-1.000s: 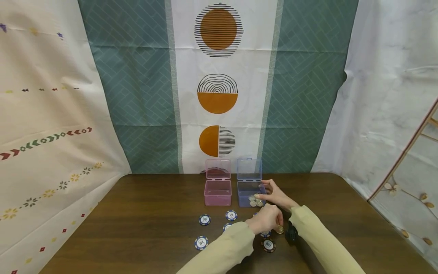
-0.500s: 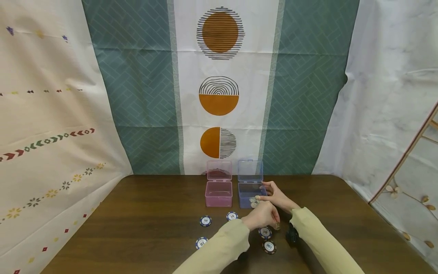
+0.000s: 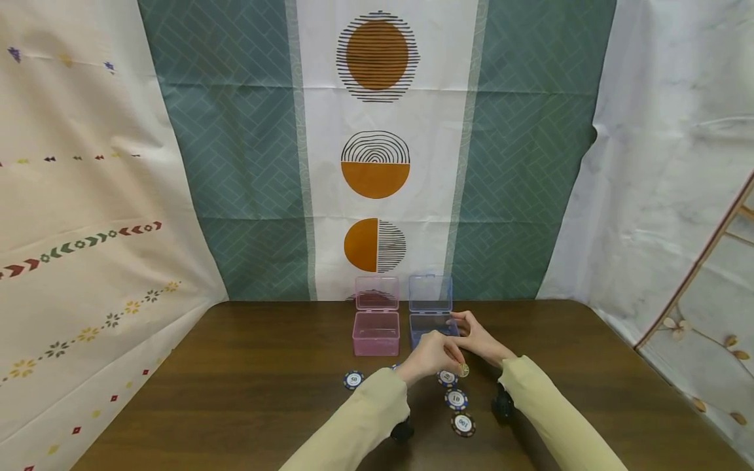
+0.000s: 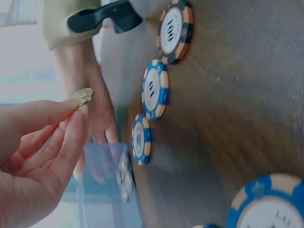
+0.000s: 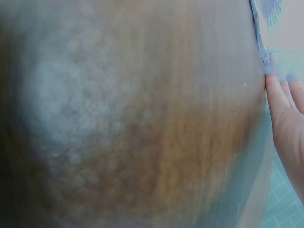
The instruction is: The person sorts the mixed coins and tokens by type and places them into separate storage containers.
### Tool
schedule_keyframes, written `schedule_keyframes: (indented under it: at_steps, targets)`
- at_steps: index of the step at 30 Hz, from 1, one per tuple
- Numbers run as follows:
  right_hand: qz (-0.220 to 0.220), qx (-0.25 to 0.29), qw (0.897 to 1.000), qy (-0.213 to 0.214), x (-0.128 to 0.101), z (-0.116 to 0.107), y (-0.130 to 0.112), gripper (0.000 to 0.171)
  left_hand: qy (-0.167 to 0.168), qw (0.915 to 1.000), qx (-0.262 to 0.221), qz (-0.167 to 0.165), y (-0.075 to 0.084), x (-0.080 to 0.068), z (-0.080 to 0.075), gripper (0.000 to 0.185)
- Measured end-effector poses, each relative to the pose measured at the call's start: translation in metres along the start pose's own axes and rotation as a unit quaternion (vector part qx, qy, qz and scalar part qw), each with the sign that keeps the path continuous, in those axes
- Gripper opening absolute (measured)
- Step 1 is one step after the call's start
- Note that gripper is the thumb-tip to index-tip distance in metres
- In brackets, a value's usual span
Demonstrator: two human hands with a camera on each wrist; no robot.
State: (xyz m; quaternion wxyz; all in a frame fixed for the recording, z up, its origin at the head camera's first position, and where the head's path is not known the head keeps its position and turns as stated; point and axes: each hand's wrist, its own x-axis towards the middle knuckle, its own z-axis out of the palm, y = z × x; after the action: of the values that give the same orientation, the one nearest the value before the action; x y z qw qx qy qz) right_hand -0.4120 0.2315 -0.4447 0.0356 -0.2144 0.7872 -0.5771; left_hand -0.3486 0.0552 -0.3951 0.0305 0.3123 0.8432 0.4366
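Observation:
My left hand [image 3: 460, 366] pinches a small gold coin [image 3: 465, 371] between thumb and fingertips, just in front of the open blue box [image 3: 429, 323]. In the left wrist view the coin [image 4: 83, 96] sits at the tips of my left hand [image 4: 76, 108], above the blue box [image 4: 108, 199], which holds several silver coins [image 4: 124, 175]. My right hand [image 3: 474, 336] holds the blue box's right side; its fingers [image 5: 283, 114] lie against the box's edge [image 5: 264, 42]. Blue poker chips [image 3: 456, 399] lie on the table below my hands.
An open pink box [image 3: 375, 333] stands left of the blue one, both lids up against the curtain. More chips lie at the left [image 3: 353, 379] and near front [image 3: 463, 424]. The brown table [image 3: 247, 392] is walled by hanging cloths.
My left hand has lifted the gold coin from among the chips and carried it up toward the blue box. My right hand has stayed on the box.

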Motion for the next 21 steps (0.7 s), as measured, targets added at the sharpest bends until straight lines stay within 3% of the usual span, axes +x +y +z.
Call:
schedule_keyframes:
  at_steps: [6,12,21]
  targets:
    - [0.010,-0.002,1.000,0.007,-0.001,0.002,-0.007,0.061,0.038,0.9985,-0.030,-0.026,-0.004,0.000,-0.015,0.005]
    - [0.014,0.015,1.000,-0.004,-0.005,0.005,-0.024,0.063,0.084,0.9918,-0.081,-0.051,-0.001,0.003,-0.035,0.007]
    - [0.033,-0.011,0.999,0.022,0.000,0.003,-0.005,0.066,0.128,0.9757,-0.159,-0.080,-0.002,0.007,-0.051,0.008]
